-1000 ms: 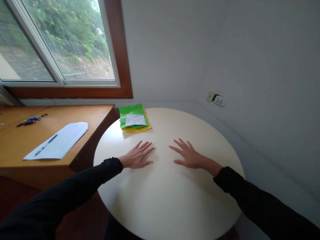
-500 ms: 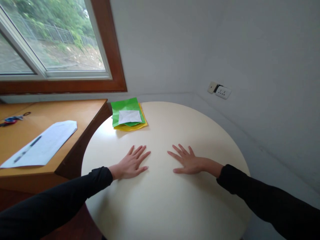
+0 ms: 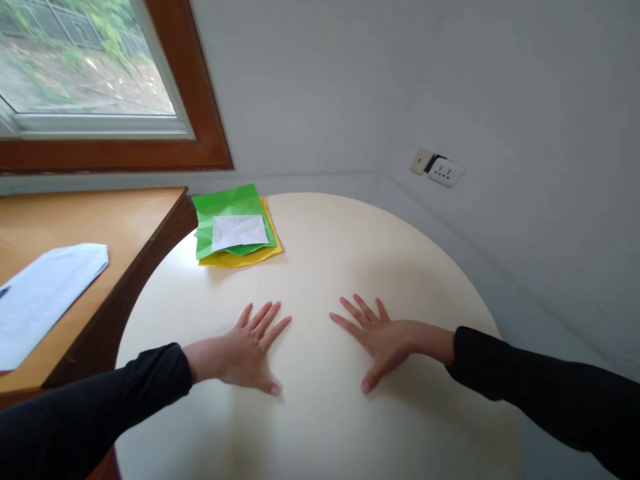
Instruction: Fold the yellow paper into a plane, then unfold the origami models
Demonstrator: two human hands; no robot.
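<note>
My left hand rests on the cream round table with its fingers spread and nothing in it. Across from it, my right hand also touches the tabletop, open, thumb pointing toward me. A gap of bare table lies between the two hands. Beyond my left hand, at the table's far left edge, sits a stack of creased paper: a yellow sheet at the bottom, green sheets over it, and a smaller white piece on top.
A wooden desk stands at the left, bearing white paper and part of a dark pen. A brown-framed window is above it. The wall at the right carries a socket.
The view has shifted nearer and to the right, so the scissors on the desk have left the picture. Both thumbs have swung out wider from the fingers. The paper stack stays put.
</note>
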